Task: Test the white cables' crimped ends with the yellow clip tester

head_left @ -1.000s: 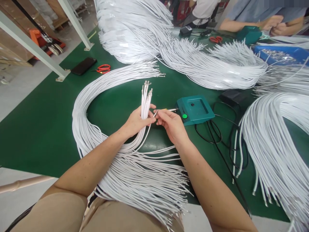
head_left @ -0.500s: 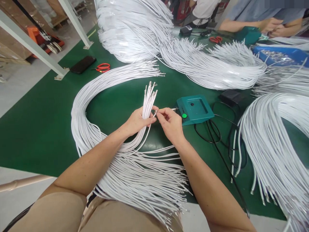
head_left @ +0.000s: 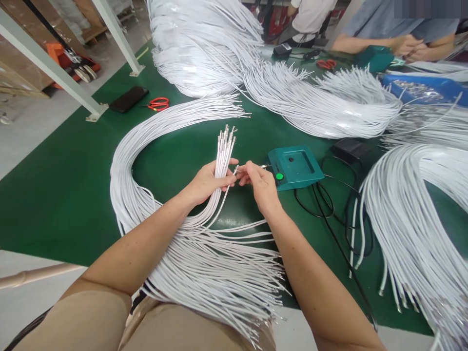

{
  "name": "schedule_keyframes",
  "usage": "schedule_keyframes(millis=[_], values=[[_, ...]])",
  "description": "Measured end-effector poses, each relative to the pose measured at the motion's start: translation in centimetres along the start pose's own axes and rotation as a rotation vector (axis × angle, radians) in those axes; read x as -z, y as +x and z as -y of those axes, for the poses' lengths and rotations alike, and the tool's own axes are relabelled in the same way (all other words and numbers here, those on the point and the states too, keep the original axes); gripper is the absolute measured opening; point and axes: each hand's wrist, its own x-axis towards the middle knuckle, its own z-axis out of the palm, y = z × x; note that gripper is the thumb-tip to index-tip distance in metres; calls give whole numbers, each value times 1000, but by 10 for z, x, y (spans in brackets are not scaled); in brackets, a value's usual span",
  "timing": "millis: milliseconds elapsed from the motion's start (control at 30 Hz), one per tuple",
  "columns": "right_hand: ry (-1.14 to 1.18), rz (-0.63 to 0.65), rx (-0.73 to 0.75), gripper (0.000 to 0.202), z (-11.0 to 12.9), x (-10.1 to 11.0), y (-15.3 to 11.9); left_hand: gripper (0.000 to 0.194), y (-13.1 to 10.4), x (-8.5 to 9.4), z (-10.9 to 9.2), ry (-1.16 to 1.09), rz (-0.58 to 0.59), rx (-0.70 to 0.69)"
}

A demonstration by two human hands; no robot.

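My left hand (head_left: 209, 181) is wrapped around a bundle of white wires (head_left: 222, 158), whose metal-tipped ends point up. One white wire (head_left: 227, 189) stands apart from that bundle, its tip beside the left fingertips. Close to this tip is my right hand (head_left: 259, 183), its fingers bent but loosened and apart; I see nothing gripped in them. Just beyond the right hand sits a small teal machine (head_left: 298, 165) with a green button and a thin metal tip facing the hands. Below my hands, a large spread of white wires (head_left: 219, 268) lies over the table edge.
Large white wire bundles (head_left: 204, 48) fill the back, and another wire bundle (head_left: 409, 219) hangs at right. Red-handled scissors (head_left: 158, 104) and a black phone (head_left: 128, 99) lie at left. Black cables (head_left: 329, 229) trail off the machine. A co-worker's hands (head_left: 411, 48) are across the table.
My right hand's pinch at the single wire's tip has loosened, and its fingers have spread and lifted slightly. The left hand keeps holding the bundle.
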Motion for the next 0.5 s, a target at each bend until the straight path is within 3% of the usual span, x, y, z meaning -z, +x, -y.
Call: schedule_keyframes(millis=[100,233,500], values=[[178,50,-108,38,0,0,3,54,-1,-2,-1,52,11,-21],[274,49,-155,26,4,1,2,59,0,-3,0,63,29,-26],[233,-56,-158,16,4,-1,0,53,1,0,5,9,50,-45]])
